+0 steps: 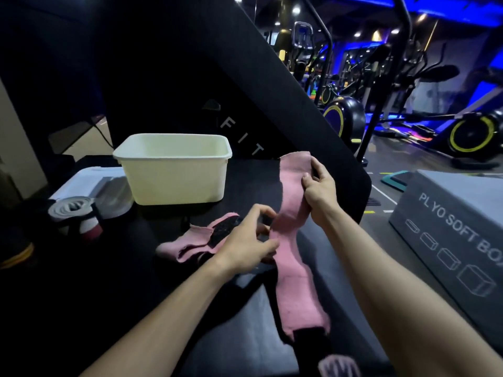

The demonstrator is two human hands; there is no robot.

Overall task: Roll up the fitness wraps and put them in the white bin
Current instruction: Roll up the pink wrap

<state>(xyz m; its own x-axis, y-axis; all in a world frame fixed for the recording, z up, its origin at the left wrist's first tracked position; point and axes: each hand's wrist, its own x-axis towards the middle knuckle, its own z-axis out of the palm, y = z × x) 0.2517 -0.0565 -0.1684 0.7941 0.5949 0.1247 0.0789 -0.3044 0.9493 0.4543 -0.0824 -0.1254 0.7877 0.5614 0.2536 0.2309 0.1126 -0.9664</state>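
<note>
- Wraps counted three in view: one long pink fabric fitness wrap (294,238) stretched out under both hands, a second pink wrap with a black hook-and-loop patch (196,242) lying crumpled just left of it, and one grey-and-white wrap already rolled with a dark red band (77,216) near the left edge of the black padded bench top (114,268).
- One white rectangular plastic bin (174,170) stood toward the far left part of the bench top, apart from the hands; no wrap showed inside it from this angle.
- Long axis of the stretched pink wrap ran from its far end, near the back edge, down to the near edge, where a black strap end hung over.
- The right hand (319,186) pinched the wrap close to its far end, fingers curled onto the cloth.
- The left hand (250,238) pinched the same wrap at its middle, thumb and fingers closed on the left margin, so the cloth lay to the right of that grip.
- By my judgement the rolling had not begun: the strip lay flat and unwound, and the right hand was nearer the far end from which a roll could start.
- The bin lay leftward of both grips, nearer the left hand.
- One grey cardboard box printed "PLYO SOFT BOX" (451,227) sat beyond the right edge, with dark exercise machines behind it.
</note>
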